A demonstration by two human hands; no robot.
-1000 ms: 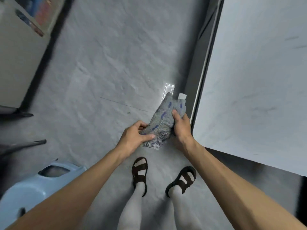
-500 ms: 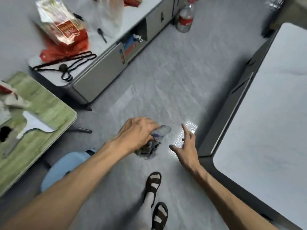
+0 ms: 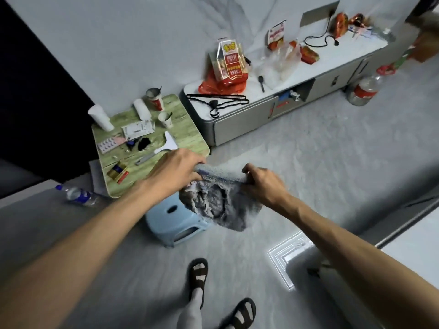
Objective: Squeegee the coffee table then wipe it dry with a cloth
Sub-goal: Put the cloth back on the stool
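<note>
A grey cloth [image 3: 221, 203] with blue marks hangs spread in the air between my two hands. My left hand [image 3: 175, 168] grips its upper left corner and my right hand [image 3: 263, 184] grips its upper right corner. The cloth hangs over the floor, in front of a light blue stool [image 3: 175, 222]. A white squeegee [image 3: 164, 148] with a grey handle lies on the small green table [image 3: 190, 129], just beyond my left hand. A corner of the white coffee table [image 3: 413, 248] shows at the right edge, apart from both hands.
The green table also carries cups, a pill strip, papers and a small box. A low grey cabinet [image 3: 237, 129] with snack bags, a hanger and a cable stands behind. Plastic bottles lie at the left [image 3: 78, 194] and stand at the right [image 3: 363, 90]. My sandalled feet [image 3: 199, 276] are below.
The view swung up from the floor to the green table and cabinet. My right hand, off the cloth half a second ago, took hold of it again, and both hands pulled it open.
</note>
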